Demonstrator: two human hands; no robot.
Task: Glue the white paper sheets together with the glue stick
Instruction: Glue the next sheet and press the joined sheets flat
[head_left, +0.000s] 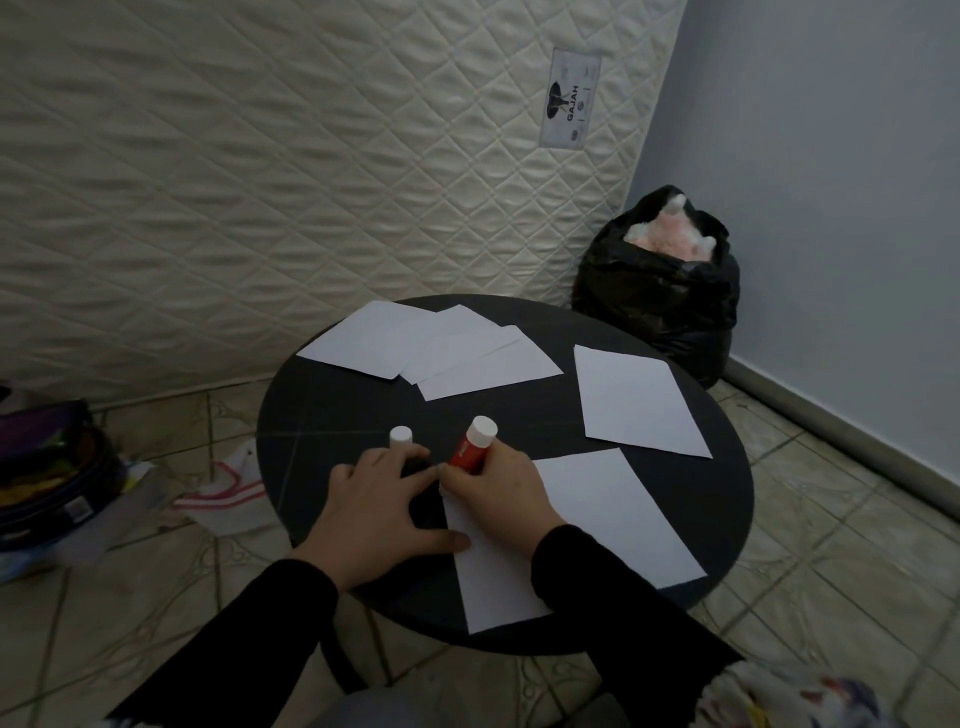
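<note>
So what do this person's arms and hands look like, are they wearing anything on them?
Both arms are covered by long black sleeves that end at the wrists. The left hand and the right hand are bare: no gloves, and no rings, watch or bracelets that I can make out in this dim view. The fabric looks plain, with no visible pattern or markings, and the right sleeve hangs loose and wide.

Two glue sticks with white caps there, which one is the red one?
The red glue stick is the one the right hand grips. The other stick, by the left hand, has a dark body.
</note>
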